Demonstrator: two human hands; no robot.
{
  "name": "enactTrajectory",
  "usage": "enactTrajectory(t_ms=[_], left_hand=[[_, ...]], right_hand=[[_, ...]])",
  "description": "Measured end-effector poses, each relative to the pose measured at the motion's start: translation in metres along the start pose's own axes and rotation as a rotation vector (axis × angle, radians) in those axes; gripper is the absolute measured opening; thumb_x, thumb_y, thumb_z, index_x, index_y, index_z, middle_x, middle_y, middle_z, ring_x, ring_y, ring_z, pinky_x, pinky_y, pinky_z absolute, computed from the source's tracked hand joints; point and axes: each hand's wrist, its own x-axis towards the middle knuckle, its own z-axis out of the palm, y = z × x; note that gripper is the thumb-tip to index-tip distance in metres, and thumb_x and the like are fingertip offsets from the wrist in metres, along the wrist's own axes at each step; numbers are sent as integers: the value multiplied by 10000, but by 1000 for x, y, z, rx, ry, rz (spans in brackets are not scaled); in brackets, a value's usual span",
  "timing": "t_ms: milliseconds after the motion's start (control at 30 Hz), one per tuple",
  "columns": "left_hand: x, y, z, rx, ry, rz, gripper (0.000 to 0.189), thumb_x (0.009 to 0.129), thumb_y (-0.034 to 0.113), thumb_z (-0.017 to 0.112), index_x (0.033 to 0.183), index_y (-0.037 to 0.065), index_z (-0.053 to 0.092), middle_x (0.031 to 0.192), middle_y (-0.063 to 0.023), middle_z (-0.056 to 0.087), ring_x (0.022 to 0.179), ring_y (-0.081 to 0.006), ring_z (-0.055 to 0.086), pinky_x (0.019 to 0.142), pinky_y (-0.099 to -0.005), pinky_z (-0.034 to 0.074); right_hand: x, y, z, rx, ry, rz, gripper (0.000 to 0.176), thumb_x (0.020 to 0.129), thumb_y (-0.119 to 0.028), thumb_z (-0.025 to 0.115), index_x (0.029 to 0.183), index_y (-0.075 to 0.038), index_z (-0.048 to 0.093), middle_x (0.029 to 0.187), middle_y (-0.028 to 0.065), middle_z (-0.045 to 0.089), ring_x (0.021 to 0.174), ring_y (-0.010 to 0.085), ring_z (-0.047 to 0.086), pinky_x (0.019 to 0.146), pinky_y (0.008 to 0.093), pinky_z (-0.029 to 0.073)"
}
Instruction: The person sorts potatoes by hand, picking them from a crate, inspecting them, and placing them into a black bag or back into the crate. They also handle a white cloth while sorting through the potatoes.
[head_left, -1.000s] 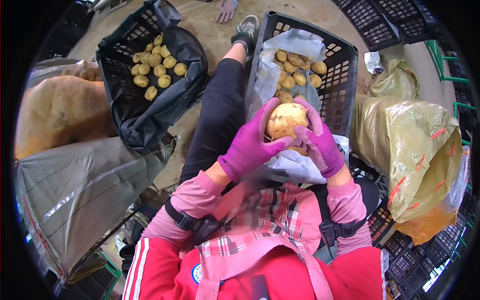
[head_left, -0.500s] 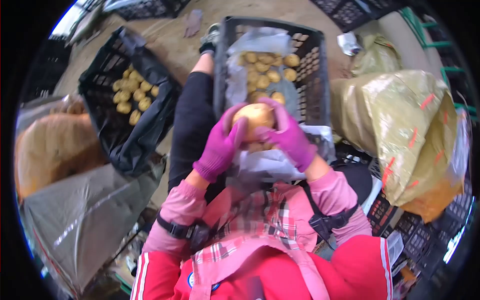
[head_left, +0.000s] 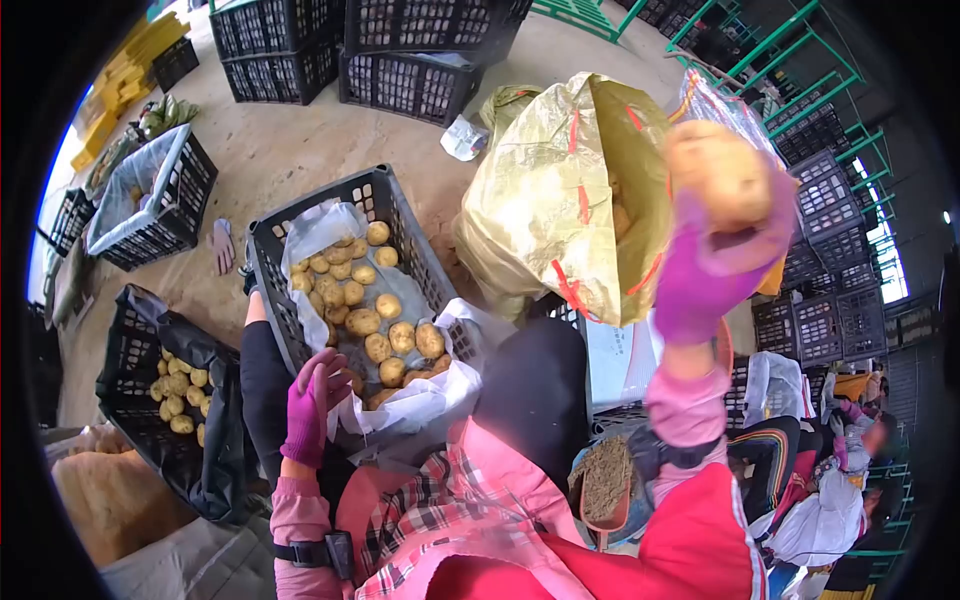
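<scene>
Gripped in my right hand [head_left: 715, 270] is a large potato [head_left: 715, 172], raised at the right beside the mouth of a yellow-green woven sack [head_left: 525, 170]. Motion blurs both the hand and the potato. My left hand [head_left: 312, 405], in a purple glove, is at the near left corner of a black plastic crate [head_left: 268, 290]. Its fingers are stretched out and it holds nothing. Inside the crate, several potatoes [head_left: 362, 321] lie on pale lining [head_left: 312, 232]. Something potato-like shows dimly inside the sack.
A second black crate [head_left: 130, 350] with dark lining and smaller potatoes [head_left: 180, 385] stands at left. Stacked crates [head_left: 275, 75] are behind. A glove [head_left: 222, 245] lies on the floor. A red scoop [head_left: 607, 515] of soil is near my right knee; other people [head_left: 830, 500] sit far right.
The potato has moved from between both hands over the crate to the right in my right hand alone. My left hand has let go of it. The view has turned right.
</scene>
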Motion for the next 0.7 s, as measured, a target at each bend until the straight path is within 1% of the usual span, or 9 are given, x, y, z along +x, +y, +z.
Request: enactTrajectory(t_ms=[67,100,167,267,300,367,500,567,700], left_hand=[[1,-1,-1,2,-4,-6,448,1012,314,510,1364,39,481,1260,-131,604,978,-183,644,865,-325,543],[1,-2,0,7,-8,-12,448,1011,315,512,1365,41,481,1259,-128,604,975,-182,644,866,-326,543],[2,-3,-1,3,-22,-20,448,1008,322,516,1363,51,485,1257,-119,602,983,-181,639,870,-324,541],[6,-11,-5,-70,-23,-13,444,1005,323,521,1363,61,489,1256,-113,598,999,-183,634,871,-321,539],[5,-10,-5,-100,-6,-23,440,1005,319,522,1363,66,489,1256,-112,595,1006,-184,633,871,-321,538],[0,-3,-1,-143,-1,-26,404,1011,303,506,1331,56,499,1236,-89,600,1023,-195,635,872,-319,526],[-5,3,2,-3,-14,17,402,1021,281,484,1338,34,489,1249,-104,599,1046,-200,633,931,-332,516],[-6,3,2,-57,-4,-7,399,1026,274,472,1344,33,488,1251,-116,600,1052,-197,632,933,-332,515],[-9,12,-1,-142,10,-2,410,1032,263,460,1358,15,469,1255,-131,597,1061,-192,628,936,-328,514]], right_hand=[[73,77,-27,-109,150,-122,664,830,-148,742,1360,6,373,1291,174,457,1171,274,505,1022,392,415],[109,127,-45,-523,86,-207,628,863,-200,704,1374,5,402,1331,190,472,1197,276,516,1004,367,432],[149,221,-64,-809,-75,42,529,889,-165,634,1361,-13,449,1347,207,499,1150,334,572,1003,375,448],[145,164,-39,-303,-137,198,440,904,-160,609,1313,-17,528,1282,175,586,1140,280,600,990,358,456],[124,133,-16,-158,-128,174,378,902,-149,617,1254,-14,585,1188,154,645,1106,233,623,957,340,478],[57,89,42,306,-292,168,383,894,-159,634,1248,-18,591,1195,131,646,1085,191,628,928,318,493],[-101,-34,148,509,-1169,223,433,875,-252,638,1258,-56,582,1190,148,644,1064,256,638,928,346,491],[-193,-38,204,574,-1493,285,446,878,-221,652,1283,-55,565,1189,141,645,1103,235,622,936,327,486],[-316,-42,264,226,-1987,151,611,789,-396,704,1265,-37,572,1250,197,611,1135,337,599,963,390,477]])
